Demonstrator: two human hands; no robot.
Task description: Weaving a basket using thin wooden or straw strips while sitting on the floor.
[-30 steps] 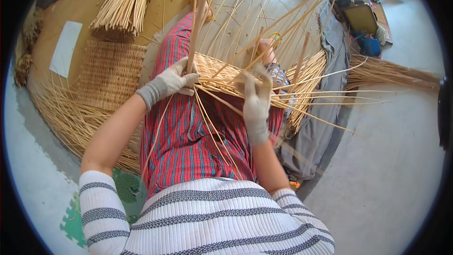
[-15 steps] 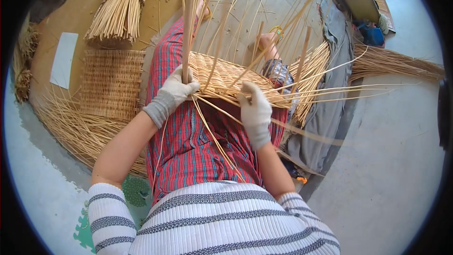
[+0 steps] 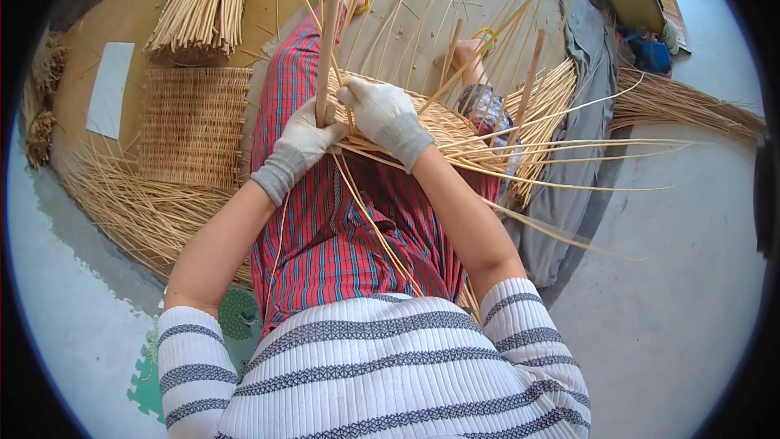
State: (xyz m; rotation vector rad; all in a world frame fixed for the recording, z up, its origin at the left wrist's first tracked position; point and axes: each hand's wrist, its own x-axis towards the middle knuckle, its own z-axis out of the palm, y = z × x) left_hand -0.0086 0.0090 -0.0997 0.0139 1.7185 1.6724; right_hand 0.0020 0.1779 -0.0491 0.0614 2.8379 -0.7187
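Observation:
A half-woven wicker piece [image 3: 443,122] of pale reeds lies across my lap, with long loose strands spreading to the right and upward. My left hand [image 3: 313,134], in an off-white glove, is closed round the base of a thick upright stick [image 3: 329,24] at the piece's left end. Just right of it, my right hand [image 3: 378,110], gloved alike, bends its fingers onto the weave near the stick. They look pinched on a thin reed, though the fingertips are partly hidden.
A tied reed bundle [image 3: 195,12], a flat woven panel [image 3: 191,122] and a white sheet [image 3: 110,89] lie to the left, above loose reeds [image 3: 138,219]. Grey cloth [image 3: 589,73], another reed pile [image 3: 691,106] and assorted items [image 3: 638,12] are on the right. Green foam mat pieces [image 3: 150,374] are lower left.
My right hand has moved up and left from the right part of the weave to beside my left hand. My left hand still holds the stick.

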